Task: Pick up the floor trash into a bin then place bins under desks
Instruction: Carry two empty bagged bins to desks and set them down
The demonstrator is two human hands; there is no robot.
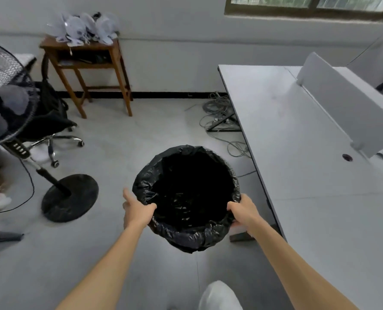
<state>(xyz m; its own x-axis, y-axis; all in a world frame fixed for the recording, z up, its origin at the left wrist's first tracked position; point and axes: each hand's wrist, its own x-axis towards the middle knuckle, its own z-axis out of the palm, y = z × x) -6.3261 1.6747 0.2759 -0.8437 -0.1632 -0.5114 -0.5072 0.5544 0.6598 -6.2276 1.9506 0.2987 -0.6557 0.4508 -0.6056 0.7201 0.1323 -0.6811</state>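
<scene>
The bin (186,198), lined with a black plastic bag (199,237) folded over its rim, sits in the middle of the view, held between both hands above the grey floor (119,253). Its mouth faces up and tilts slightly toward the camera. The interior is dark; its contents cannot be made out.

The left hand (136,211) grips the rim on the bin's left side. The thumb hooks over the rim onto the liner, and the fingers wrap the outer wall below it, closed against the bin. One finger (128,195) extends upward along the outside of the liner.

The right hand (245,211) grips the rim on the bin's right side. The thumb lies over the rim edge, and the remaining fingers curl beneath it, clamped on the bag-covered wall. The fingertips there are hidden behind the bin.

The white desk (309,164) stands just right of the bin, its near edge running close beside the right hand. A tangle of cables (219,113) lies on the floor beyond the bin, next to the desk frame. A standing fan (7,97) with a round black base (69,198) stands to the left, well apart from the bin. A wooden side table (85,63) stands against the far wall.
</scene>
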